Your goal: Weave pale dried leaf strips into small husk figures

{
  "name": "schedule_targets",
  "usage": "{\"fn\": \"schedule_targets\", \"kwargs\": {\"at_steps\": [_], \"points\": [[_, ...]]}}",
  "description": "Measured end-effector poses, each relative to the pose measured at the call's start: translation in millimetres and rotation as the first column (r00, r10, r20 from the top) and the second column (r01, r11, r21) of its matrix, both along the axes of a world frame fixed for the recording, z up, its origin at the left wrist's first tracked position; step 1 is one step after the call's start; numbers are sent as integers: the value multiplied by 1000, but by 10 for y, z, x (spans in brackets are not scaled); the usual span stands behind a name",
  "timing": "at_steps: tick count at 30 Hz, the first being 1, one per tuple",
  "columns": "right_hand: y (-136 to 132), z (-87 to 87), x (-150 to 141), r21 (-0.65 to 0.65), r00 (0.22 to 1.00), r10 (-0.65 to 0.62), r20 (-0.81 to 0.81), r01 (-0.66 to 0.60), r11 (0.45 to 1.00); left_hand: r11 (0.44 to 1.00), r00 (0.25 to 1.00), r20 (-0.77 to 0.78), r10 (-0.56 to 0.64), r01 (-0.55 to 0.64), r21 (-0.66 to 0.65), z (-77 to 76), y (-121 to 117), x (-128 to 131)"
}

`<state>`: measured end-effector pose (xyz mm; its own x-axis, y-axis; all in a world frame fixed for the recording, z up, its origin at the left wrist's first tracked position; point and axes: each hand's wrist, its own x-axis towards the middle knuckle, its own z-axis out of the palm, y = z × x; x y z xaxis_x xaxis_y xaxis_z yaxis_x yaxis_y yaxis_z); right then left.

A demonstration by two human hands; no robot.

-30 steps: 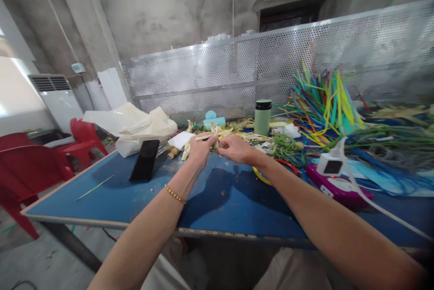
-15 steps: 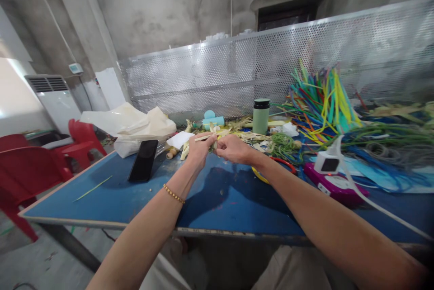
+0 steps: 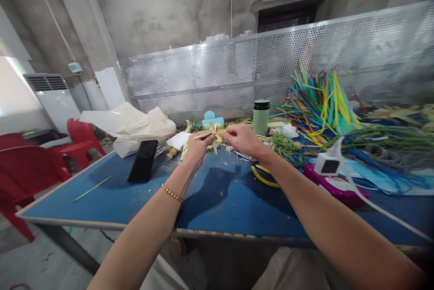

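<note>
My left hand (image 3: 197, 147), a beaded bracelet at its wrist, is closed around a bundle of pale husk strips (image 3: 214, 132). A thin pale stick (image 3: 203, 135) lies across the top of its fingers. Just right of the bundle is my right hand (image 3: 247, 140), fingers pinched together and pointing left. Whatever sits between those fingertips is too small to make out. Beneath my right forearm lies a yellow handle (image 3: 264, 177), partly covered.
Left on the blue table (image 3: 118, 204) are a black phone (image 3: 143, 161) and crumpled white wrapping (image 3: 135, 125). Behind my hands stands a green bottle (image 3: 261, 118). To the right are coloured strips (image 3: 325, 104), green cords (image 3: 383, 136) and a purple power strip (image 3: 332, 186) with a white cable.
My right hand has moved a little right and up, away from my left hand, opening a gap between them. More of the husk bundle shows. My left hand has barely shifted.
</note>
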<state>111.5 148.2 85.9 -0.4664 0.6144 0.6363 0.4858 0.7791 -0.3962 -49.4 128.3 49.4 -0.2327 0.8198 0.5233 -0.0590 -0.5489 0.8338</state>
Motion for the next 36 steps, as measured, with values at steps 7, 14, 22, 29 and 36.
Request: {"fn": "schedule_targets", "kwargs": {"at_steps": [7, 14, 22, 29, 36], "points": [[72, -35, 7, -282, 976, 82, -203, -138, 949, 998, 998, 28, -65, 65, -18, -11, -18, 40], [94, -97, -45, -253, 962, 137, -238, -197, 947, 980, 982, 36, -187, 189, -57, -12, -20, 55], [48, -28, -15, -117, 971, 156, -183, -180, 977, 970, 973, 84, -213, 221, -99, -9, -38, 39], [37, -8, -1, -114, 975, 162, -155, -181, 977, 967, 971, 92, -220, 230, -112, -3, -47, 42], [-5, 20, -8, -126, 979, 148, -143, -166, 978, 966, 970, 104, -220, 232, -116, -16, -41, 31]]}}
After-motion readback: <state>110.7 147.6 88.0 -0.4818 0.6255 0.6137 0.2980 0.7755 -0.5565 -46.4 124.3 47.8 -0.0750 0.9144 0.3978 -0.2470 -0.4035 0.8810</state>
